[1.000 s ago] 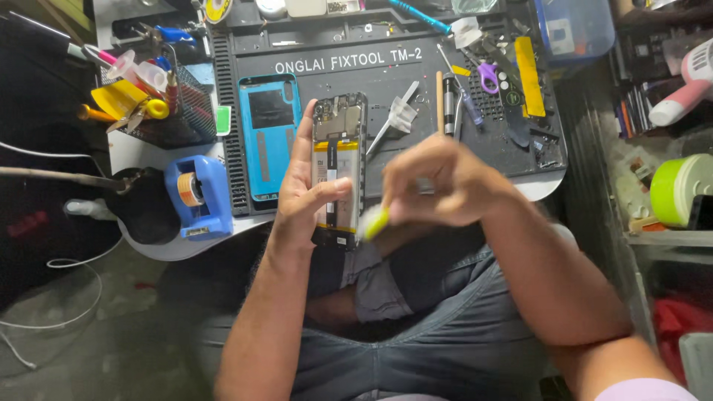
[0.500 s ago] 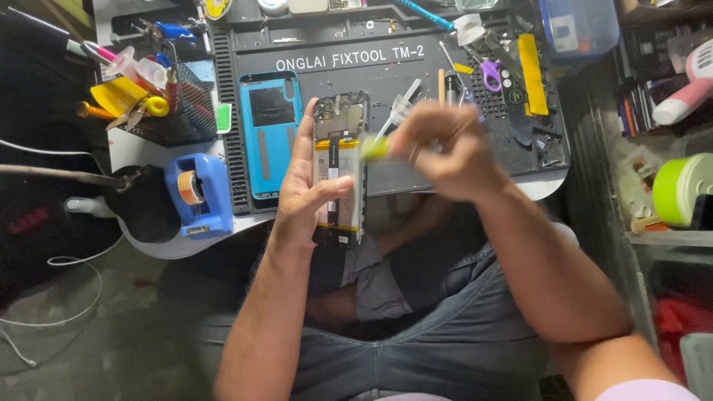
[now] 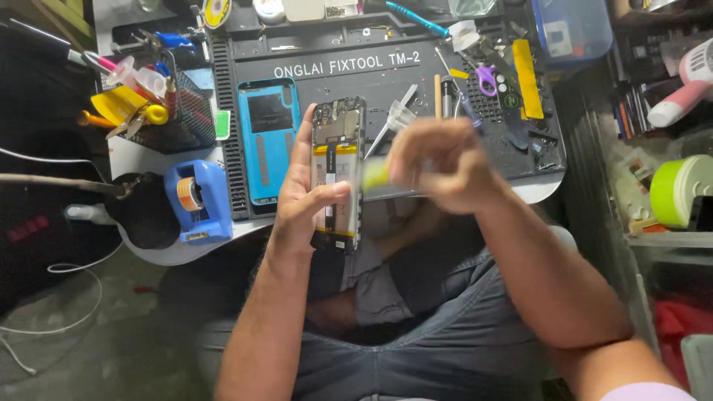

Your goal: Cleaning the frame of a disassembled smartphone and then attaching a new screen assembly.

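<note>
Blurring hides most of the right hand (image 3: 445, 163): its fingers are curled shut around a tool with a yellow-green tip (image 3: 376, 175), whose remaining length cannot be made out. That tip sits just beside the right edge of one opened phone (image 3: 338, 174), which the left hand (image 3: 304, 197) holds upright above the lap, thumb across the yellow-labelled battery and fingers wrapped behind the frame. One blue back cover (image 3: 269, 141) lies flat on the dark work mat (image 3: 349, 67) just left of the phone. One blue tape dispenser (image 3: 194, 199) stands at the edge of the surface, with one roll in it. One wire basket (image 3: 186, 111) at the left holds several tools, including yellow and blue handled ones; an exact count is not possible. One pair of purple scissors (image 3: 486, 78) and one yellow strip (image 3: 526, 78) rest at the mat's right side. One blue-tinted bin (image 3: 573, 30) is cut off at the top; its contents are unclear.
</note>
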